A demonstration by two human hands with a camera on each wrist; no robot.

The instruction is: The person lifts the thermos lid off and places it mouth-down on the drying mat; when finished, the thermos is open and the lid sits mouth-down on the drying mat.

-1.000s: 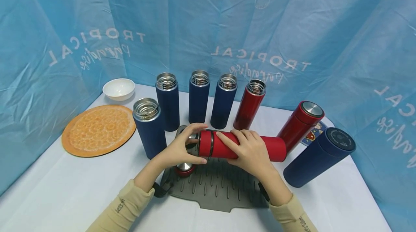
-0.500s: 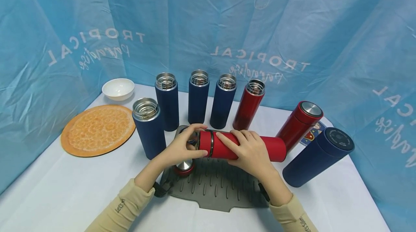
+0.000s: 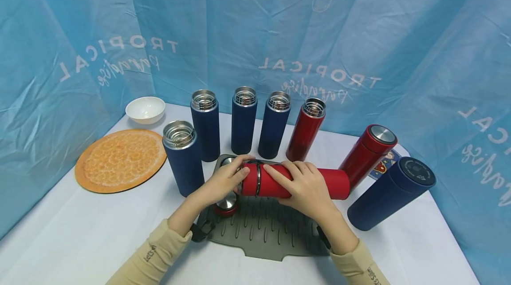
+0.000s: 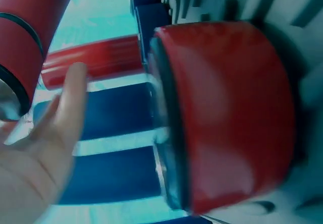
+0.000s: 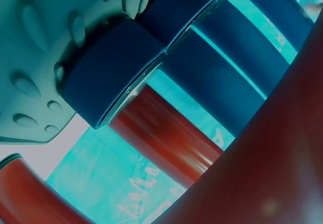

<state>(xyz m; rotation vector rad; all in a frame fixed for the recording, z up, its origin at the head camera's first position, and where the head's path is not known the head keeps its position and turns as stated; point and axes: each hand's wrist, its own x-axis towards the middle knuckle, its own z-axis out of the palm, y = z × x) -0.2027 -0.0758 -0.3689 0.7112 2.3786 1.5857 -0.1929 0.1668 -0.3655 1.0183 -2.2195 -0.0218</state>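
Observation:
A red thermos (image 3: 336,184) lies level above the grey ribbed mat (image 3: 275,238), its cap end to the left. My right hand (image 3: 305,185) grips the body from above. At the cap (image 3: 250,184), my left hand (image 3: 219,184) holds the end, thumb on the near upper side and fingers behind, partly hidden. In the left wrist view the thermos (image 4: 35,12) slants down beside the thumb (image 4: 73,103). Below the hand, a loose red cap (image 4: 232,118) sits on the mat; the right wrist view shows a blue cap (image 5: 116,67).
Several uncapped blue thermoses (image 3: 205,132) and one uncapped red thermos (image 3: 305,132) stand behind the mat. On the right are a capped red thermos (image 3: 369,156) and a capped blue thermos (image 3: 391,194). A white bowl (image 3: 145,111) and round orange mat (image 3: 121,160) lie left.
My left hand has closed in on the cap end, and its thumb has swung from the lower edge to higher on the near side. The right hand keeps its grip.

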